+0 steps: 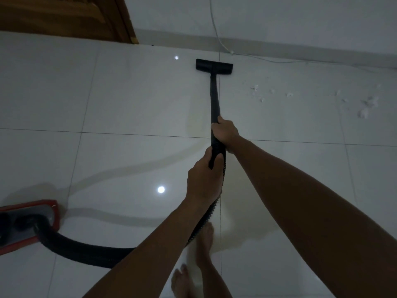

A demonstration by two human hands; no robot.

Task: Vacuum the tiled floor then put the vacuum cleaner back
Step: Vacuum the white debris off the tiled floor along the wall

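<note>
**Two hands on the wand, nozzle far out on the tile**

Both of your hands grip the black vacuum wand (214,100): your right hand (225,131) is clenched round it farther along, and your left hand (204,177) wraps the nearer end where the ribbed hose (86,248) joins. The wand runs straight away from you to the flat black floor nozzle (214,65), which rests on the tiled floor (129,100) near the far wall (279,16). The hose drops behind your left forearm, curves across the near floor and plugs into the red vacuum cleaner body (25,224) at the left edge. Your bare feet (193,265) stand on the tile below your arms.

The floor is glossy pale tile with thin dark grout lines and two bright light reflections. Small white bits of debris (365,104) lie scattered to the right of the wand, well apart from the nozzle. A thin white cable (217,33) runs down the wall and along the skirting to the right. A wooden door (64,16) fills the far left corner.
</note>
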